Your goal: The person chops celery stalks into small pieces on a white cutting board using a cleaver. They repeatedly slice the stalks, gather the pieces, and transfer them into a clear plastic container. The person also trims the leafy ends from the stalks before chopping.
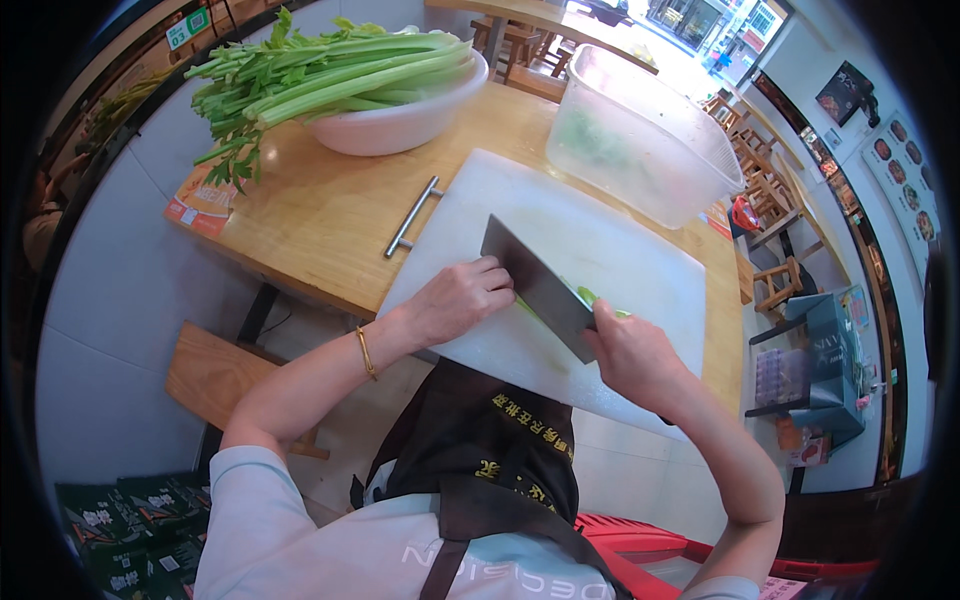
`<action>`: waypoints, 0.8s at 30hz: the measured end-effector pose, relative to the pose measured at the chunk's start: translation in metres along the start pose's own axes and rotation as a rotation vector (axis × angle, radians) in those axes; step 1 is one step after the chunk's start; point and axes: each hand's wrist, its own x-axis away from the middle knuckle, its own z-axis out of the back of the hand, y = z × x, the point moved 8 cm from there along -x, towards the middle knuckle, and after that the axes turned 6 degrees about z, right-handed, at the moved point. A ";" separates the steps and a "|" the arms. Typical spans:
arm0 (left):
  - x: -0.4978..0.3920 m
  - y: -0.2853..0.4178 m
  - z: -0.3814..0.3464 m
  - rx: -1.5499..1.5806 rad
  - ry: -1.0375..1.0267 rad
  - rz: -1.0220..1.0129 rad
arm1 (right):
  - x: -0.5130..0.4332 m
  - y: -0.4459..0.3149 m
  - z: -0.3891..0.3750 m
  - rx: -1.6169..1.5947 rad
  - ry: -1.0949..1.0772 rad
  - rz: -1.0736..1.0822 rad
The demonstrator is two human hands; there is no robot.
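My right hand (637,356) grips the handle of a cleaver (534,281), its broad steel blade standing over the white plastic cutting board (637,259). Cut green celery pieces (587,295) lie beside the blade, partly hidden by it and by my right hand. Close against the blade's left side, my left hand (466,296) has its fingers curled onto a thin celery stalk (525,306); most of that stalk is covered. Beyond the board, long leafy celery stalks (337,79) are heaped in a white plastic basin (382,133).
A translucent plastic bin (637,180) with green contents stands at the board's far right. Left of the board, a metal bar handle (411,217) lies on the wooden table (322,210). A wooden bench (217,367) is at lower left, and a red object (630,547) sits behind my right side.
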 end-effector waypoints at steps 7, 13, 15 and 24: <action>0.000 0.000 0.003 0.007 -0.003 0.021 | -0.029 0.003 0.002 -0.062 0.094 0.038; -0.006 -0.003 0.000 0.050 -0.010 0.009 | -0.007 0.023 0.015 -0.134 0.012 -0.033; -0.007 -0.005 -0.003 0.034 -0.024 0.008 | 0.000 0.017 0.012 -0.094 0.016 0.013; -0.006 -0.016 0.001 0.137 -0.028 0.185 | -0.028 0.022 -0.005 -0.415 0.033 0.006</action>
